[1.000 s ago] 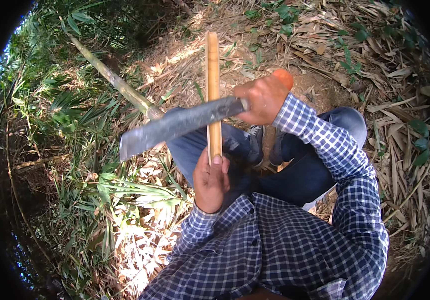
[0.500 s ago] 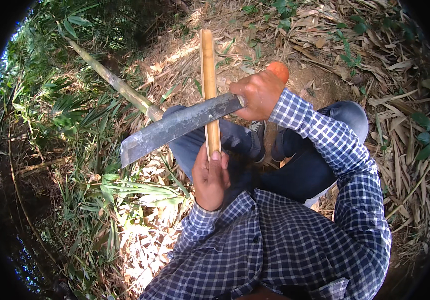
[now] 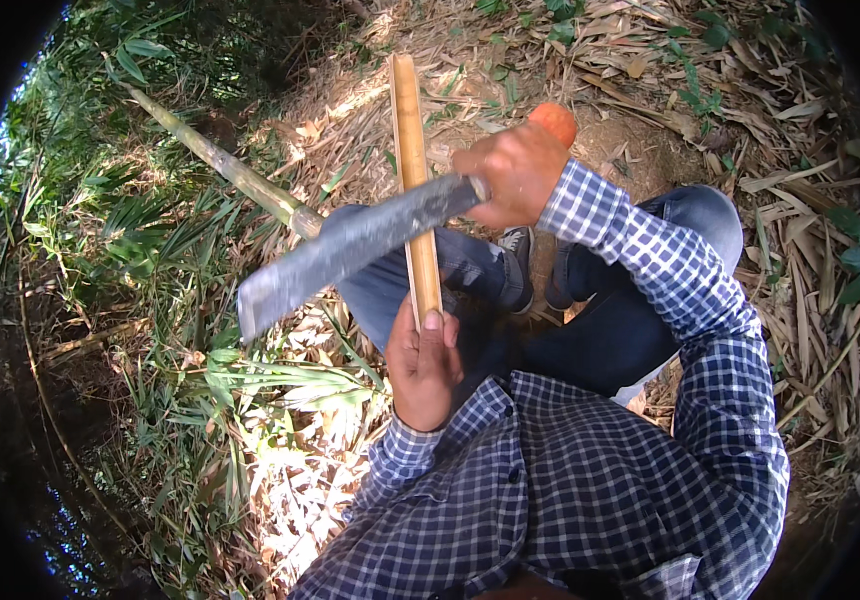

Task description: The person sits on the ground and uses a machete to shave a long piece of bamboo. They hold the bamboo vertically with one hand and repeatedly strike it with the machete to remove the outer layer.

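My left hand (image 3: pixel 423 365) pinches the near end of a split bamboo strip (image 3: pixel 411 130), its thumb on the pale hollow inner face. The strip points away from me, tilted slightly left. In my right hand (image 3: pixel 517 172) is a machete (image 3: pixel 350 245), gripped by its handle, whose orange end (image 3: pixel 554 124) sticks out beyond the fist. The broad dark blade reaches left across the strip's middle and hides part of it. Motion blurs the blade, and whether its edge touches the bamboo I cannot tell.
A long bamboo pole (image 3: pixel 215 155) slants from the upper left down to my bent left knee. Dry leaves (image 3: pixel 640 40) litter the ground ahead and to the right. Green bamboo foliage (image 3: pixel 130 240) grows on the left. My shoes (image 3: pixel 518 265) are beyond the blade.
The strip's far end has swung slightly left. My right hand and the machete have shifted a little farther away and left, and the blade is now blurred. Both holds are unchanged.
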The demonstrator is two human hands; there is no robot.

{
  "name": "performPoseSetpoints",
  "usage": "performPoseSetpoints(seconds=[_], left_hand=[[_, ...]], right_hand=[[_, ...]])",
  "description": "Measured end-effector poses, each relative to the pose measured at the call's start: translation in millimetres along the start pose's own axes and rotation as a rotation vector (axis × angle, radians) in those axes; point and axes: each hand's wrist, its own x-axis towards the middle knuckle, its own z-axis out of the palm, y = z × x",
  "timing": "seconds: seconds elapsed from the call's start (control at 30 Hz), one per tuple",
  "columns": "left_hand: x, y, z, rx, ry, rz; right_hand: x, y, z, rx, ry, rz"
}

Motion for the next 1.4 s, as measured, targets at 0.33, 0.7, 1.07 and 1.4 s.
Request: performPoseSetpoints(seconds=[0.33,0.7,1.07,1.4], left_hand=[[2,-1,-4,0.005,0.007,0.002],[2,-5,-3,0.026,0.002,0.018],[-9,-1,3,-0.002,-0.004,0.009],[-17,-5,-1,0.023,0.010,-0.005]], right_hand=[[4,8,3,0.001,0.018,-0.063],[5,6,5,-0.019,0.029,-0.019],[3,3,2,0.008,0.090,-0.125],[2,10,6,0.022,0.068,-0.120]])
